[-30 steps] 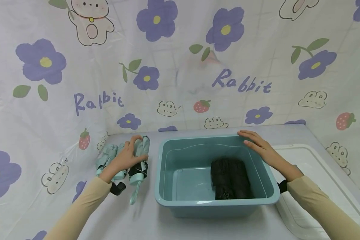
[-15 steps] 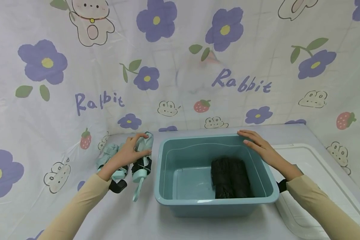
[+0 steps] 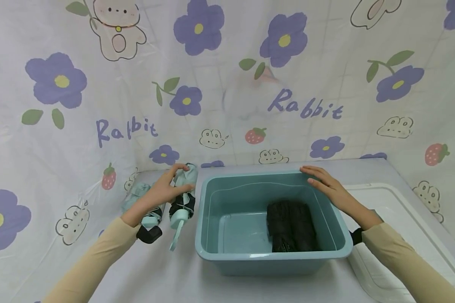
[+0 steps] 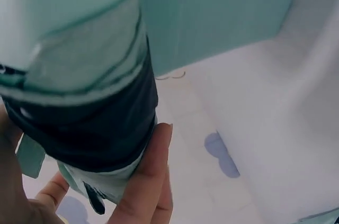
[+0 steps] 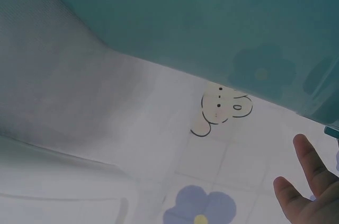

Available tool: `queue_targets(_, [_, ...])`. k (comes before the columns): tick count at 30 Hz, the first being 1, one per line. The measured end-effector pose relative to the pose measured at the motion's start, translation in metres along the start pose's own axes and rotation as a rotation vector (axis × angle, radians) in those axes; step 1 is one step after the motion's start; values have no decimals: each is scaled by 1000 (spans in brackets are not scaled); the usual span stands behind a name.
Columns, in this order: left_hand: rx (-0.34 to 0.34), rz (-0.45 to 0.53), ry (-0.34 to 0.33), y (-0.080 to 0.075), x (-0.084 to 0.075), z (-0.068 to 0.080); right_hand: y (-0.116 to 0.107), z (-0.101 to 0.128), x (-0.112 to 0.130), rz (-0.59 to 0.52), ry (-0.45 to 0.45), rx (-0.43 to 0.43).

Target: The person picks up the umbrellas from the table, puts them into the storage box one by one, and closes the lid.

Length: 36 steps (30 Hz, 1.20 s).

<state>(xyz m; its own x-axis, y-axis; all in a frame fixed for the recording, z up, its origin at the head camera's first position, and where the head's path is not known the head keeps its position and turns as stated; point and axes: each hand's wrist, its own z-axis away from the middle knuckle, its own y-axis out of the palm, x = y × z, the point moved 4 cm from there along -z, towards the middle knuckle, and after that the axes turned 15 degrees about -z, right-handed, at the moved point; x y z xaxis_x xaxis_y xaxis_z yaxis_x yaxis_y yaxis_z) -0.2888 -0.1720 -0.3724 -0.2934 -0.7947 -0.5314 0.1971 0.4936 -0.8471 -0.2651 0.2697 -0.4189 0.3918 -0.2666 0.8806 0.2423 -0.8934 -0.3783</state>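
My left hand (image 3: 163,189) grips a folded compact umbrella (image 3: 183,203), mint green with a black band, left of the blue-green bin (image 3: 269,255). The umbrella's mint handle and wrist loop point toward me. In the left wrist view its rolled canopy (image 4: 90,123) fills much of the picture, with the thumb and fingers round it. More mint folded umbrella (image 3: 137,194) lies partly hidden under the left forearm. My right hand (image 3: 330,188) rests on the bin's back right rim, fingers extended; in the right wrist view two fingertips (image 5: 310,163) show beside the bin wall.
Two black rolled bundles (image 3: 292,225) lie side by side in the right half of the bin. A white lid (image 3: 394,227) lies flat on the table, right of the bin under the right forearm. A patterned curtain (image 3: 227,109) stands behind the table.
My left hand has lifted the umbrella slightly and shifted it right, away from the mint umbrellas beside it and closer to the bin. The right hand stays on the rim.
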Motion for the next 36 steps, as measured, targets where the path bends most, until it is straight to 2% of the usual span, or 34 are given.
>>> queue_targets(8, [38,85,-8,-1,-12,-3,1,1,2,-6,-4,2])
queue_targets(17, [88,98,17,3,-30,-9,0,0,0,9,9,-3])
queue_targets(26, [135,163,-12,5,-44,-10,-1,0,-1,-1,-7,-2])
queue_targets(36, [185,179,-5,9,-65,-12,0,0,1,-10,-11,3])
